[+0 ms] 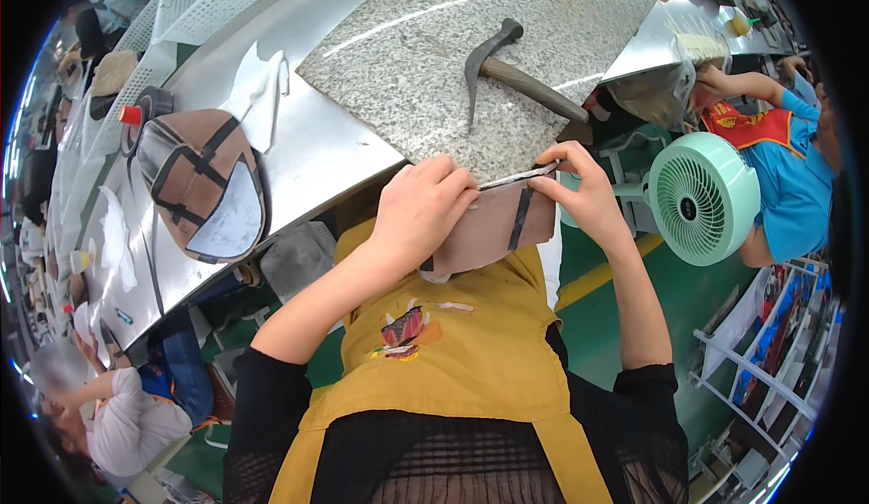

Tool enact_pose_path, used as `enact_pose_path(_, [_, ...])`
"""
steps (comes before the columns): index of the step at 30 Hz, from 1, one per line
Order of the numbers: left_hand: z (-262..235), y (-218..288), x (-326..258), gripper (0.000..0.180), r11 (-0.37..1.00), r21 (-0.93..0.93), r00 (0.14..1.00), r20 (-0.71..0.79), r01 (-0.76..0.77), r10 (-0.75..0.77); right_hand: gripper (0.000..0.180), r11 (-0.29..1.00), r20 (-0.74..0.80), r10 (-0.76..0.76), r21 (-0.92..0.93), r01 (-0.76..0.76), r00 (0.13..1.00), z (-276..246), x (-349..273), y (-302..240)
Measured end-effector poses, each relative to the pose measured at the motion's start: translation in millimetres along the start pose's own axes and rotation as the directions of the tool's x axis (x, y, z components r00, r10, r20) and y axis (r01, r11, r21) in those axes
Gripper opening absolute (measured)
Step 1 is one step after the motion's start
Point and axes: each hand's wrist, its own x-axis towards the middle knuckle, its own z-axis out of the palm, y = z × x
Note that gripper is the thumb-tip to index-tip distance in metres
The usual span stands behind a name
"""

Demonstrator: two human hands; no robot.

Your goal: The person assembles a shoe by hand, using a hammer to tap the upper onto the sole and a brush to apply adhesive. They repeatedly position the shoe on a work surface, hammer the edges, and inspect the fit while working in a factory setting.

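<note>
A brown panel with black straps (pixel 489 228) hangs in front of my apron, its upper edge level with the front corner of the stone slab. My left hand (pixel 424 207) is closed on the panel's upper left edge, fingers bent over it. At the upper right corner, my right hand (pixel 590 194) pinches the dark and pale edge between thumb and fingers. A hammer with a curved metal head and wooden handle (pixel 534 88) lies on the speckled stone slab (pixel 398 61), beyond my hands. The panel's underside is hidden.
On the metal table (pixel 317 137) to the left sit a similar brown strapped piece (pixel 204 187) and white cut pieces (pixel 258 97). A green fan (pixel 701 198) stands at right. One co-worker (pixel 778 160) is at right, another (pixel 136 413) at lower left.
</note>
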Motion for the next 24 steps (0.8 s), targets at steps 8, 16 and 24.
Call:
enact_pose_path(8, [16.7,-0.4,9.0,0.012,0.995,-0.089,0.994,-0.106,-0.038,0.028,0.029,0.833,-0.08,-0.319,-0.5,0.239,0.944,-12.0,71.4,-27.2])
enact_pose_path(16, [23.5,-5.7,8.7,0.019,0.98,-0.054,0.972,-0.144,-0.194,0.184,0.031,0.856,0.018,-0.254,-0.461,0.233,0.967,9.5,117.9,-4.5])
enact_pose_path(24, [15.6,-17.6,12.3,0.026,0.928,0.048,0.925,-0.082,-0.368,0.371,0.013,0.969,0.241,0.243,-0.025,-0.244,0.94,-41.8,15.2,-73.5])
